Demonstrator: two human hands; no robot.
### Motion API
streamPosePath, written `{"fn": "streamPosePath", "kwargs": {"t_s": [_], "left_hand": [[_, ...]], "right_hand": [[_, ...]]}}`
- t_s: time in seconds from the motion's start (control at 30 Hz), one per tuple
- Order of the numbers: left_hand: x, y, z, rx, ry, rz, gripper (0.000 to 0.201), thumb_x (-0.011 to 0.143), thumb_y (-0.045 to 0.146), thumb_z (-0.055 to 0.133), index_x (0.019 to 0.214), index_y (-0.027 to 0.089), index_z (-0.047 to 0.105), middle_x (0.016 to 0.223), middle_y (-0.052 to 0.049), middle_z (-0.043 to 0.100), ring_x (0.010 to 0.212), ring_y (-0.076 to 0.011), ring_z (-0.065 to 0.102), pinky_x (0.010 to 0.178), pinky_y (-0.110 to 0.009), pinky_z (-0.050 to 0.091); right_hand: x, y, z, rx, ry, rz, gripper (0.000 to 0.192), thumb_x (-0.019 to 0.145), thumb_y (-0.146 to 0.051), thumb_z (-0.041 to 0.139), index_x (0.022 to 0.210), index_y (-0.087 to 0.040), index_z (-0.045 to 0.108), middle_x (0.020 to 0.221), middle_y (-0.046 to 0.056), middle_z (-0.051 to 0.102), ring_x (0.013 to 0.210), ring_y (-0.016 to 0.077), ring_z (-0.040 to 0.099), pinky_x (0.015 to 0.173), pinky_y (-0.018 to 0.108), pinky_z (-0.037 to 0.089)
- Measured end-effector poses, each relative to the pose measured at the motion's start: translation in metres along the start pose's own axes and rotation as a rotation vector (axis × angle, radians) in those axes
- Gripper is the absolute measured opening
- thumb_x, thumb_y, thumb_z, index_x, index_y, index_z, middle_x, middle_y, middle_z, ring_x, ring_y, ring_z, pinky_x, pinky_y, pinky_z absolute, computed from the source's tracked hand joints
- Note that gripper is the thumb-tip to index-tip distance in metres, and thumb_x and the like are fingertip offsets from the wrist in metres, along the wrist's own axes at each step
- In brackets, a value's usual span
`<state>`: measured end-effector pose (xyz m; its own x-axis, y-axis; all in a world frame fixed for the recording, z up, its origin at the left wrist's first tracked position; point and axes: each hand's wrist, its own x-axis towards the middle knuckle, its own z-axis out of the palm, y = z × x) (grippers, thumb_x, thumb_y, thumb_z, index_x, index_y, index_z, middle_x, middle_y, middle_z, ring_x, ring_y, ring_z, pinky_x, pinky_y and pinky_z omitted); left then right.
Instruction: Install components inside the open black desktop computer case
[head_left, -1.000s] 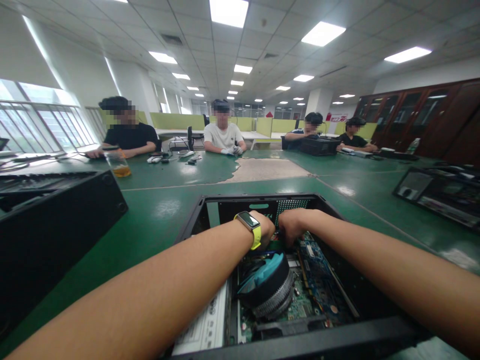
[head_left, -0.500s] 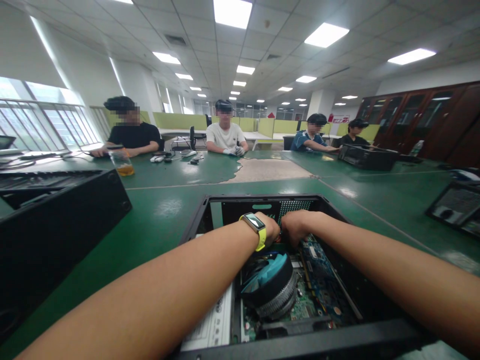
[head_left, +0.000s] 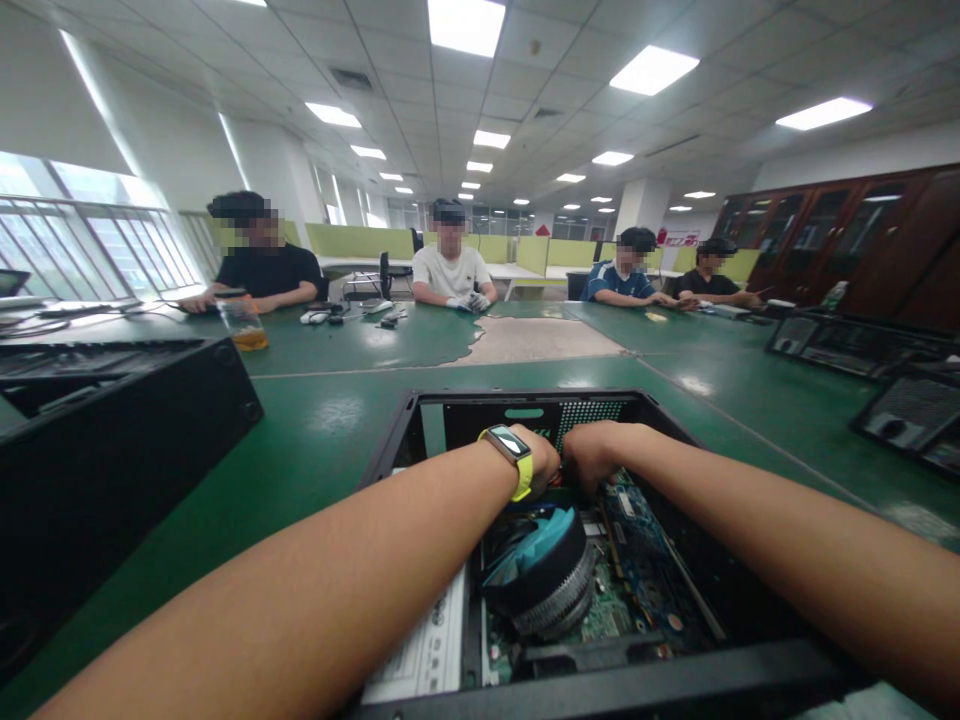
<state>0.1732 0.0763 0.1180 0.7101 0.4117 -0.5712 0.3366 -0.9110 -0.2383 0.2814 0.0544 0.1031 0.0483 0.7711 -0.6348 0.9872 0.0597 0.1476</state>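
Note:
Both of my hands reach into the far end of an open black computer case (head_left: 637,690). My left hand (head_left: 541,462), below a watch (head_left: 510,445) with a yellow strap, is curled, its fingertips mostly hidden. Close beside it, my right hand (head_left: 594,452) bends its fingers downward, and what they pinch is out of sight. A bit of orange-red (head_left: 556,472) shows between the hands, too small to name. Nearer me sits a round CPU cooler (head_left: 555,590) with blue fan blades. A blue circuit card (head_left: 637,550) stands right of it, above the green motherboard (head_left: 611,610).
A white-labelled metal box (head_left: 420,640) fills the case's left side. Another black case (head_left: 112,440) stands at left, near a jar of amber liquid (head_left: 244,322). More cases (head_left: 832,345) lie at right. Several people sit across the green table (head_left: 337,410).
Across the table at right, a black case has shifted rightward, away from two co-workers, and one co-worker's outstretched arm has drawn back. My hands have hardly moved.

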Motion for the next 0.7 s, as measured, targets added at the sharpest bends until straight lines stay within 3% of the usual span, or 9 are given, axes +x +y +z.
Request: {"fn": "streamPosePath", "kwargs": {"t_s": [0.17,0.5,0.6,0.7], "left_hand": [[0.002,0.0,0.002,-0.019,-0.024,-0.023,0.025,0.059,0.016,0.073,0.084,0.013,0.075,0.079,-0.01,0.073,0.068,-0.0261,0.067,0.07,-0.037,0.055],[0.001,-0.003,0.005,-0.075,0.08,-0.022,0.041,0.059,0.035,0.079,0.095,0.017,0.074,0.098,-0.01,0.072,0.083,-0.0268,0.066,0.073,-0.033,0.054],[-0.008,-0.007,-0.004,-0.078,0.16,0.001,0.045,0.066,0.044,0.072,0.102,0.018,0.071,0.103,-0.011,0.07,0.086,-0.0282,0.066,0.07,-0.034,0.053],[-0.034,-0.009,-0.016,-0.109,0.307,0.043,0.041,0.075,0.048,0.063,0.103,0.02,0.069,0.103,-0.011,0.07,0.088,-0.0266,0.066,0.068,-0.032,0.051]], "right_hand": [[0.0,0.002,0.0,0.027,-0.014,-0.013,0.032,0.053,-0.028,0.075,0.08,-0.012,0.072,0.065,0.004,0.068,0.061,0.0196,0.065,0.057,0.027,0.05],[-0.005,0.003,-0.003,0.04,-0.002,0.009,0.042,0.052,-0.038,0.077,0.087,-0.014,0.073,0.071,0.004,0.07,0.06,0.0189,0.065,0.058,0.027,0.049],[-0.007,0.006,-0.003,0.054,0.029,0.038,0.053,0.05,-0.049,0.078,0.09,-0.014,0.073,0.074,0.005,0.071,0.063,0.0209,0.065,0.059,0.028,0.048],[-0.018,0.01,-0.011,0.083,0.19,-0.015,0.049,0.058,-0.051,0.073,0.093,-0.016,0.072,0.083,0.007,0.072,0.069,0.023,0.066,0.059,0.028,0.047]]}}
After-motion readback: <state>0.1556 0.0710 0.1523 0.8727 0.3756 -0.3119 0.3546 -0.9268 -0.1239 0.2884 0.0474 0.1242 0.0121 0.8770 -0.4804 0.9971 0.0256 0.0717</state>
